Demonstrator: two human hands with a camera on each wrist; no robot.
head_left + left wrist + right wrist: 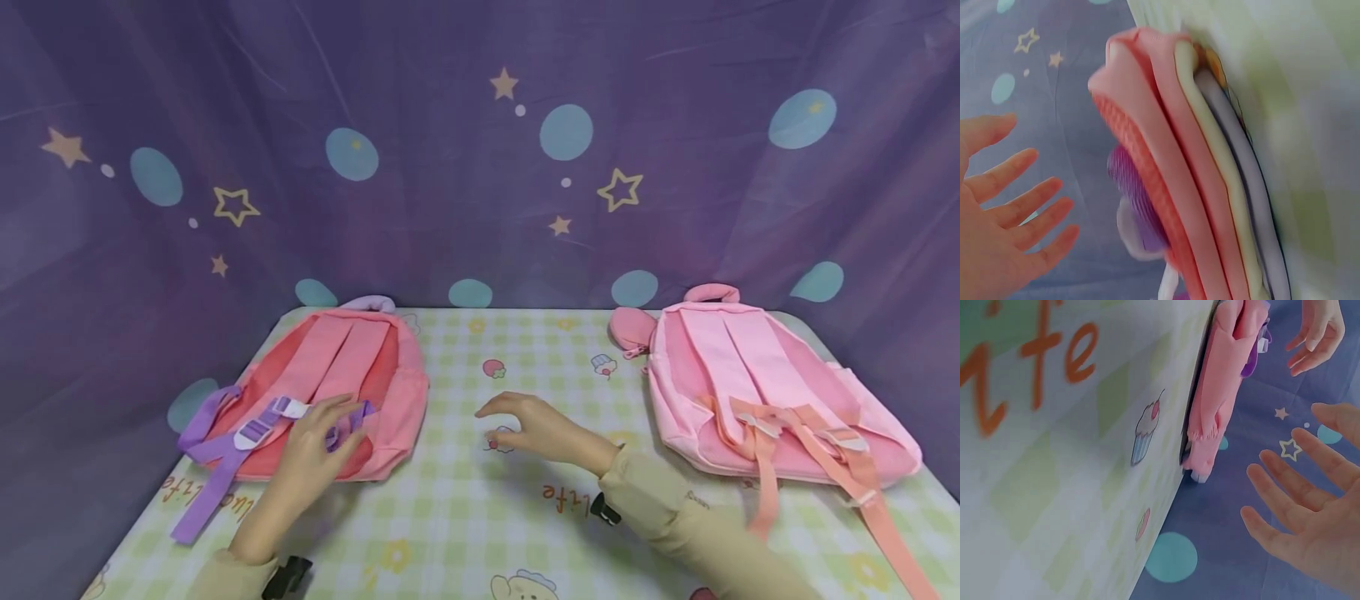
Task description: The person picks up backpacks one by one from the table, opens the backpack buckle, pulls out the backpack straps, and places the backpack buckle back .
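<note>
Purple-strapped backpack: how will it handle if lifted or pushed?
The purple-strapped backpack looks like soft fabric, so it would probably bend or sag when lifted. Lying flat, it seems unlikely to roll or tip if pushed. Its loose purple strap end would likely dangle.

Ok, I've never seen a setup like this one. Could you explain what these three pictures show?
There is no machine here, just a person's two bare hands. The wide picture comes from a camera worn on the head, looking forward and down. The other two come from cameras on the wrists, each showing its own hand at work, with the scene tipped sideways.

On a checkered cloth lie a coral backpack with purple straps and a pale pink backpack with orange straps.

The left hand is above the coral backpack; the right hand is over the cloth between the bags. Both have their fingers spread and hold nothing.
</note>
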